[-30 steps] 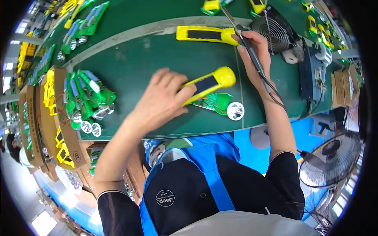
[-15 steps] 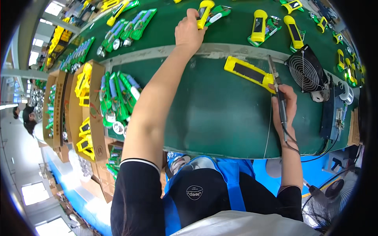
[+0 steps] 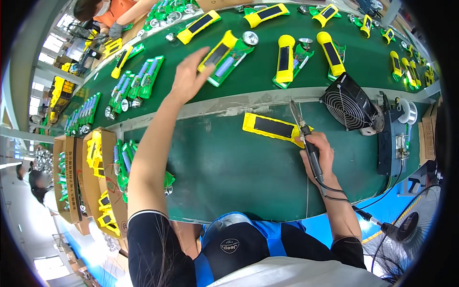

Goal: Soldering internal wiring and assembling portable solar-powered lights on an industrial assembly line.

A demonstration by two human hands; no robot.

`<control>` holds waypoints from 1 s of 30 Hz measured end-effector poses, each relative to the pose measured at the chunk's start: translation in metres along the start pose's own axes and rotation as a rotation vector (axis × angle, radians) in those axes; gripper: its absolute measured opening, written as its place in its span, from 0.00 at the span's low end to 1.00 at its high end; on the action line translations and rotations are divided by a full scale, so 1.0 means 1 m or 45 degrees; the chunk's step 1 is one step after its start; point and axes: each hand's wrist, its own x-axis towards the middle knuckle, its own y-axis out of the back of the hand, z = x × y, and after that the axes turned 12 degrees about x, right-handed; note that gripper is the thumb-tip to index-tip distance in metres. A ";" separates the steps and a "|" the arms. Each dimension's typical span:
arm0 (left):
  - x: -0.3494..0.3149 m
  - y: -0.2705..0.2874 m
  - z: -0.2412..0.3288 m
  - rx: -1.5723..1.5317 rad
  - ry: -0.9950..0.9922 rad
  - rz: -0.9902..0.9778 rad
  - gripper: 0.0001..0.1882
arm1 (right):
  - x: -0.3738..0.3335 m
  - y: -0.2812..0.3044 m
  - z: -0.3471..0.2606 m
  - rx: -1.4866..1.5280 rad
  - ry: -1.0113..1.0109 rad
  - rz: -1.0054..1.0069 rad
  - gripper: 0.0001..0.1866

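Observation:
My left hand (image 3: 188,79) is over the green belt, its fingers spread and slightly blurred. It is at the near end of a yellow lamp shell (image 3: 226,43) with a dark panel; whether the fingertips touch it I cannot tell. Beside that shell lies a green half-shell (image 3: 240,49) with a blue cylindrical cell and a round reflector. A soldering iron (image 3: 313,160) is gripped in my right hand (image 3: 324,149), its tip pointing away from me. Another yellow shell (image 3: 265,125) with a dark panel lies on the worktop, its right end by my right fingers.
A black fan (image 3: 346,103) with a round grille stands at the right, near a solder spool (image 3: 407,112). Green half-shells (image 3: 122,167) are piled left, beside a cardboard box (image 3: 111,155) of yellow shells. Several lamps line the belt. Another person (image 3: 119,12) works at far left.
My left hand has let go of the yellow shell and drawn back, fingers now spread. The view has shifted, showing more of the belt. My right hand still holds the soldering iron.

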 end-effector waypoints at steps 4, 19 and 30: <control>0.002 0.029 -0.035 0.575 0.890 0.235 0.20 | 0.008 0.000 0.002 -0.077 0.018 -0.026 0.24; -0.039 0.039 -0.049 0.440 0.988 -0.216 0.34 | -0.002 -0.014 0.001 -0.116 -0.031 0.128 0.16; -0.184 0.046 0.150 -0.279 0.334 -0.066 0.23 | 0.003 -0.018 0.000 -0.086 0.087 0.137 0.17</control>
